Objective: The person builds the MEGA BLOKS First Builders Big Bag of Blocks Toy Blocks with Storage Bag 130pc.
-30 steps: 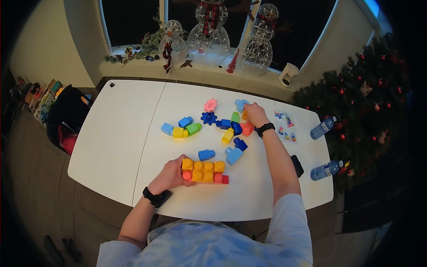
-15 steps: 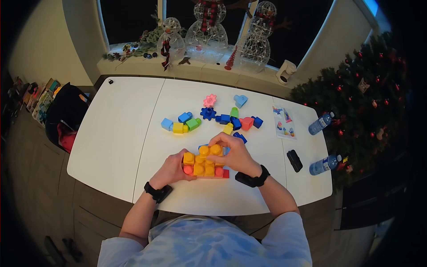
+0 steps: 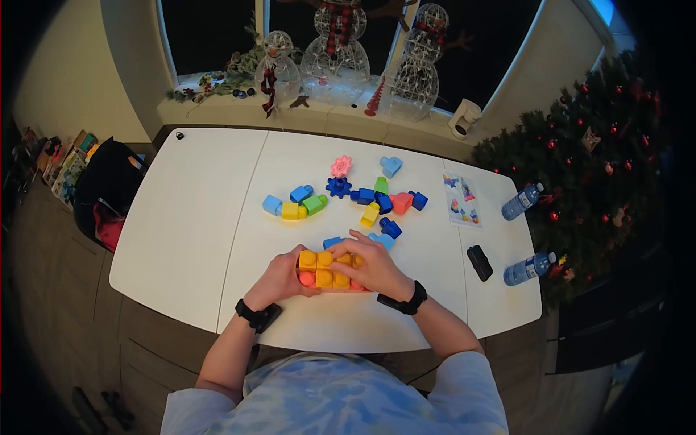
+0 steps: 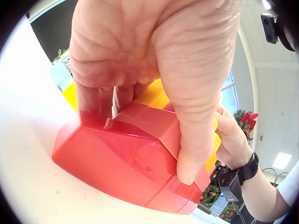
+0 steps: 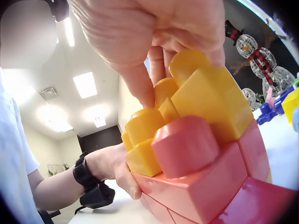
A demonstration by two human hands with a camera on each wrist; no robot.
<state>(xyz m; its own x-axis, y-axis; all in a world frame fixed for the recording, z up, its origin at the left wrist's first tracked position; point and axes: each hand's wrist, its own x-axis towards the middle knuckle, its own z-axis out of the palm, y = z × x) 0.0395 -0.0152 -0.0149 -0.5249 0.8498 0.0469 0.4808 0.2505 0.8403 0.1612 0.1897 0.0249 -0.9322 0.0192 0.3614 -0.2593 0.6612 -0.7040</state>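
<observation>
While the left hand (image 3: 274, 281) grips one end of the stack (image 3: 324, 268), thumb on one side and fingers on the other, here's the right hand (image 3: 375, 267) over the top, fingers curled about the yellow blocks (image 5: 215, 102)! The stack sits at the near side of the bench (image 3: 174, 217), close in front of the person. What could spoil this? An uneven push, I'd say: press down off-centre and a yellow block may seat crooked, or the far end may tip up. Squeeze too hard at the left and the seams in the red base (image 4: 117, 158) could open, since several pieces seem to meet there. And watch those knuckles: a blue block (image 3: 333, 242) and a pale blue block (image 3: 382, 240) lie just beyond the hands, easily knocked by a wide sweep.

Now the materials, and it all looks like hard, smooth plastic! The base throws back a soft gloss, its end sloping in broad, flat faces. Up top come fat, rounded studs, and the coral stud (image 5: 184, 147) stands out beside them, stubby, with a bevelled rim. Slick faces like these could let a fingertip slide under pressure. Further off, the pink gear (image 3: 341, 166) shows chunky, blunt teeth around its rim, with the navy gear (image 3: 338, 187) right beside it.
</observation>
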